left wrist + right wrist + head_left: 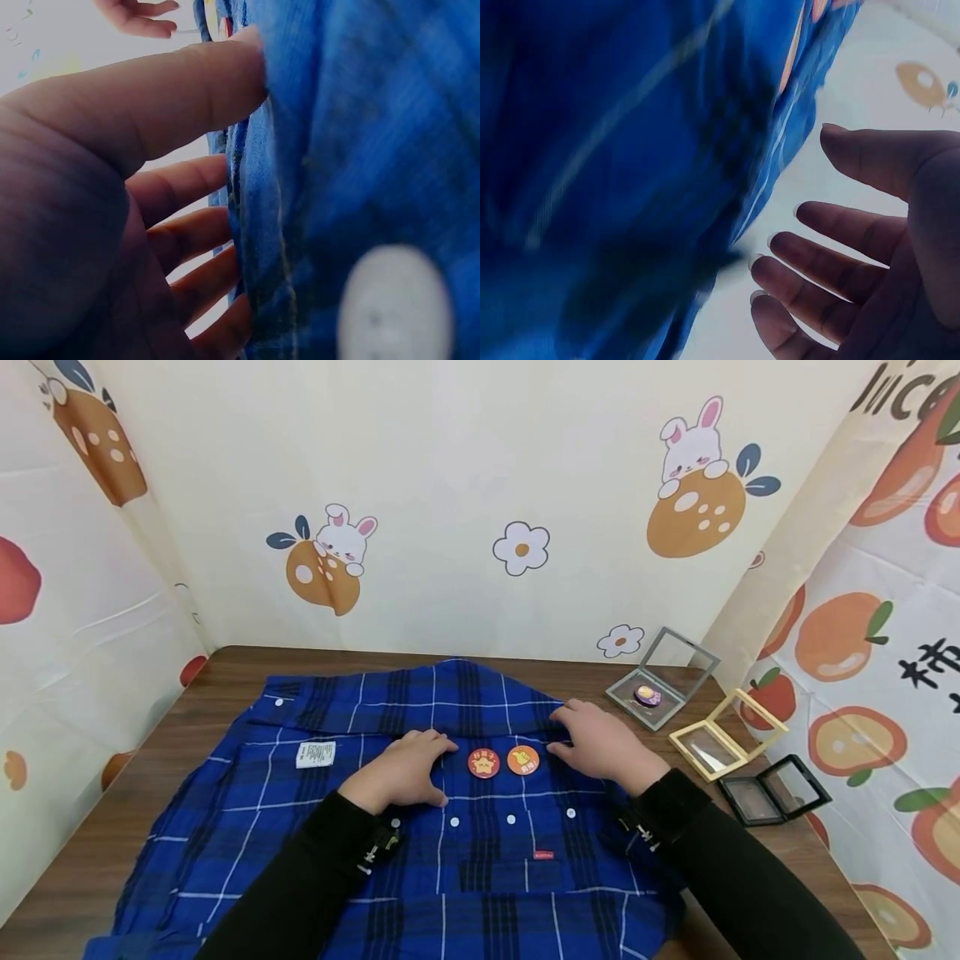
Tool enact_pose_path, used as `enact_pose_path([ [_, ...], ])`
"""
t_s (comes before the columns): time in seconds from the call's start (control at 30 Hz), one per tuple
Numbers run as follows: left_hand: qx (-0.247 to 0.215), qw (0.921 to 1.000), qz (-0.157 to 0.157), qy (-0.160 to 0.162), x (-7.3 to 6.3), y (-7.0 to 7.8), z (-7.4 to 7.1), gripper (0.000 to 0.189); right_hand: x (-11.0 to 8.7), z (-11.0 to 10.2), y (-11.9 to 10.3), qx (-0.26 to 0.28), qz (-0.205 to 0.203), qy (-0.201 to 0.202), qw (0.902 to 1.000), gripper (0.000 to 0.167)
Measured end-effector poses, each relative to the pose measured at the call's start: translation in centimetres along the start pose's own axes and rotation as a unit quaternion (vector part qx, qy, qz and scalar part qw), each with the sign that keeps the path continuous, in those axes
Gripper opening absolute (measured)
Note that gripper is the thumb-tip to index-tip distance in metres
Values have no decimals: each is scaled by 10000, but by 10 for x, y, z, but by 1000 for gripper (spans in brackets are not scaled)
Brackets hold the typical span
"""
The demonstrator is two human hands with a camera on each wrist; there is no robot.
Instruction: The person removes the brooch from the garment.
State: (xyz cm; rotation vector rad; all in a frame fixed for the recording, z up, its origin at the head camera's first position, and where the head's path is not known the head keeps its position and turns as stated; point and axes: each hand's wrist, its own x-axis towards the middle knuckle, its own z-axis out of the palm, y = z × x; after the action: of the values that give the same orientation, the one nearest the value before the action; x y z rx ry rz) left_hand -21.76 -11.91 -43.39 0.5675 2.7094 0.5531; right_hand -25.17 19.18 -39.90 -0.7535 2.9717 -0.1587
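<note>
Nearest, a blue checked shirt (487,864) lies spread on the desk (161,768), with a row of white buttons (511,819). The person's left hand (401,768) rests on it with loose fingers, the thumb touching the cloth; it holds nothing. A red badge (483,763) and an orange badge (522,760) sit on the shirt between the two hands. The right hand (600,745) is by the shirt's far part, its fingers apart and holding nothing. If a hand drags the cloth, it might bunch up and the badges might end up crooked. If the right sleeve (738,860) swings out, it might bump the black case (752,800), which sits near the desk's edge and could fall. The shirt's little red tag (543,855) and the two badges have writing too small to read for sure, and the white label (315,754) shows only tiny lines. Farther off are a yellow case (708,750) and a grey case (632,710) with a purple badge (647,696) inside. On the wall cloth (900,693) to the right, big dark letters look like "Juice", with the top cut off.
</note>
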Motion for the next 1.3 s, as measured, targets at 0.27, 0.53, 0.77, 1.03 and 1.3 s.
enact_pose_path([
  [0.27, 122, 9999, -60, 44, -4, 9, -1, 70, -10, 11, -28, -60, -487, 135, 9987, 42],
  [0.53, 908, 9949, 83, 435, -11, 43, -6, 62, -12, 15, -36, -195, -707, 241, 9970, 40],
  [0.77, 1443, 9885, 258, 374, 12, 51, -1, 80, -3, 20, -33, 65, -655, -20, 9978, 36],
  [1.03, 1196, 9923, 296, -78, 31, 47, 7, 91, 11, 26, -23, 562, -653, -448, 9953, 33],
  [1.3, 641, 9970, -67, -436, 38, 42, 10, 90, 11, 31, -20, 873, -559, -502, 9933, 34],
])
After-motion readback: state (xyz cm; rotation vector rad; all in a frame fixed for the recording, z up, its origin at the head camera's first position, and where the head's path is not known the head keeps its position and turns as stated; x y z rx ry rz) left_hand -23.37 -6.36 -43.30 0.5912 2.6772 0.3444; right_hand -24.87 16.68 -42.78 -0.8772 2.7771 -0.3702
